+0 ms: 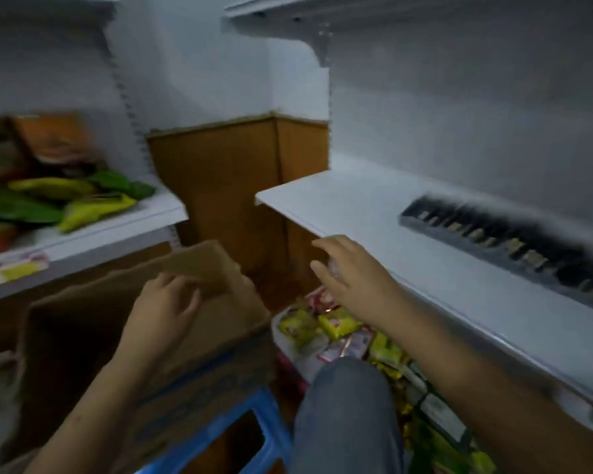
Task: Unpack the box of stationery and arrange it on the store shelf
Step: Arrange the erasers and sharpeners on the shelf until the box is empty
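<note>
An open brown cardboard box (83, 323) stands at the lower left on a blue plastic stool (220, 436). My left hand (165, 309) grips the box's raised far flap (199, 265). My right hand (350, 271) hovers with fingers spread just below the front edge of the white shelf (374, 206) on the right; something small and pale may sit under its fingers, but blur hides it. A long dark tray of small stationery items (514, 244) lies along the back of that shelf.
Green and yellow snack packets (65, 200) fill the left white shelf. Yellow and red packets (339, 330) lie on the low shelf under my right arm. My knee in grey trousers (346, 415) is at bottom centre. A brown panelled wall (226, 186) stands behind.
</note>
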